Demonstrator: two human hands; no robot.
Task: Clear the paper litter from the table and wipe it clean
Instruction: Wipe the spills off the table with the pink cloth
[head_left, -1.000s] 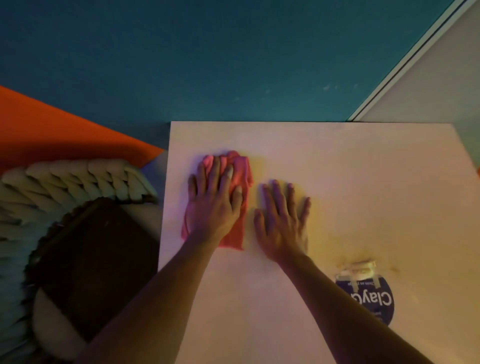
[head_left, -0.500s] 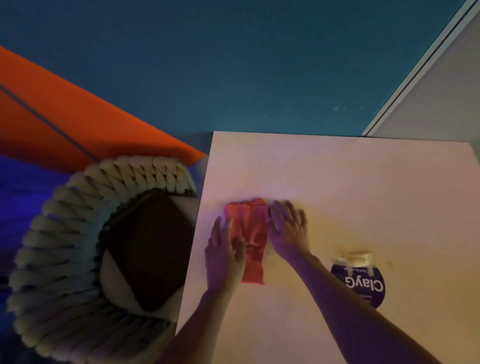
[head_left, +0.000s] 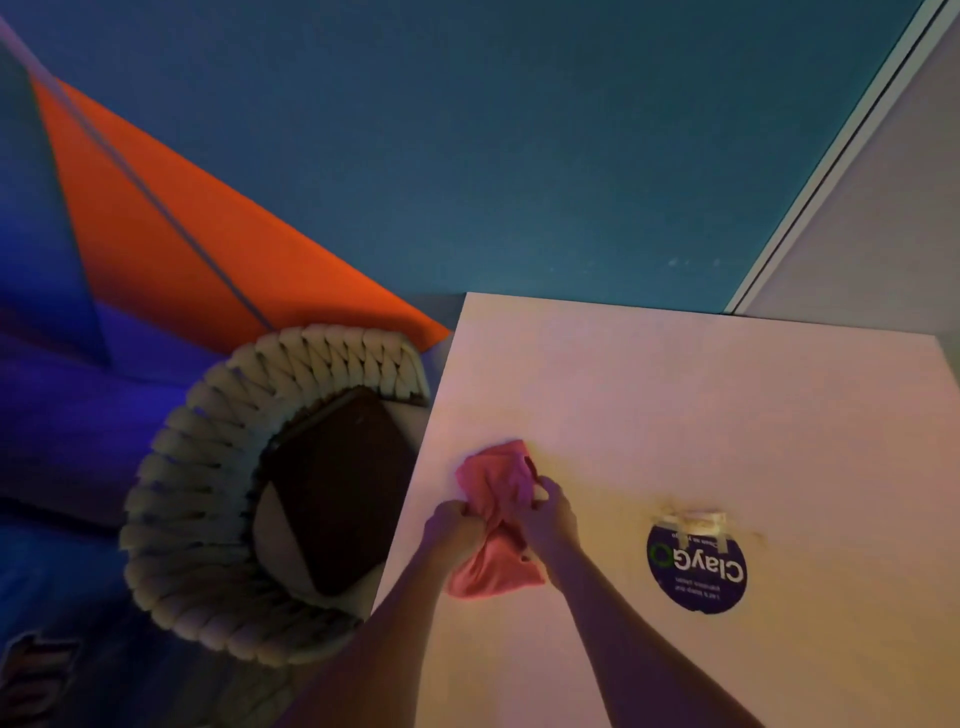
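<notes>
— Cloth (head_left: 496, 512) first: where is it?

— Bunched between my hands, over the left part of the desk (head_left: 675, 395). My left hand (head_left: 453, 525) is closed in a fist around its left side, and my right hand (head_left: 548, 517) is closed on its right side, fingers curled into the pink fabric. The top of it puffs up above my knuckles and the bottom fans out below them, towards me.

— Is it lying flat on the desk?

— No, it is gathered and pinched in the middle. Whether the lower end touches the surface I cannot tell.

— What else is on the desk?

— A round dark sticker (head_left: 696, 569) to the right of my right hand, well apart from the cloth. It reads "ClayG" upside down from where I stand, and strips of tape (head_left: 698, 522) sit at its far edge. The surface around the tape looks a little yellowed.

— And off the desk?

— To my left, just beside the desk edge, a chair (head_left: 208, 493) with a thick braided pale rim and a dark cushion (head_left: 337, 488) on its seat. Beyond it an orange panel (head_left: 171, 228), and a teal wall (head_left: 467, 130) behind the desk.
</notes>
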